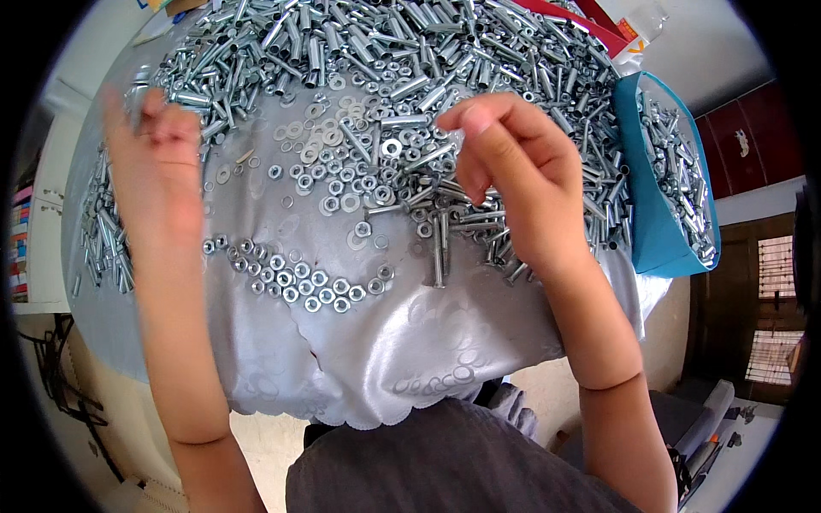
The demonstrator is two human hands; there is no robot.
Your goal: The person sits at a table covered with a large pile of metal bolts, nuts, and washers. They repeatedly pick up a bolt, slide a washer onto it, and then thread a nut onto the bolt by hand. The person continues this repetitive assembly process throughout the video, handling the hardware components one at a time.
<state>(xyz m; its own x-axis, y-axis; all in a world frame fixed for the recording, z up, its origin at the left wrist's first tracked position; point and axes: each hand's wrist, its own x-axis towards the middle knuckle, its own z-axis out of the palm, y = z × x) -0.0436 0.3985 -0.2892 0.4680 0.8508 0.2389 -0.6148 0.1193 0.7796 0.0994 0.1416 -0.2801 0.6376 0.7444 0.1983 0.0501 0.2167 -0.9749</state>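
Observation:
A large heap of silver bolts (368, 43), nuts and washers covers a table under a shiny grey cloth (359, 342). My left hand (154, 145) is raised at the left side of the heap, fingers closed around a small metal bolt at its top. My right hand (513, 162) hovers over the middle of the pile, with thumb and fingers pinched together on a small part that I cannot make out. A loose row of nuts (295, 278) lies on the cloth between my forearms. Washers (321, 141) are scattered just beyond it.
A blue cardboard box (654, 214) filled with bolts stands at the right edge of the table. More bolts (103, 239) lie in a pile at the left edge. Red packaging (599, 26) sits at the far right. The cloth's scalloped hem hangs over the near edge.

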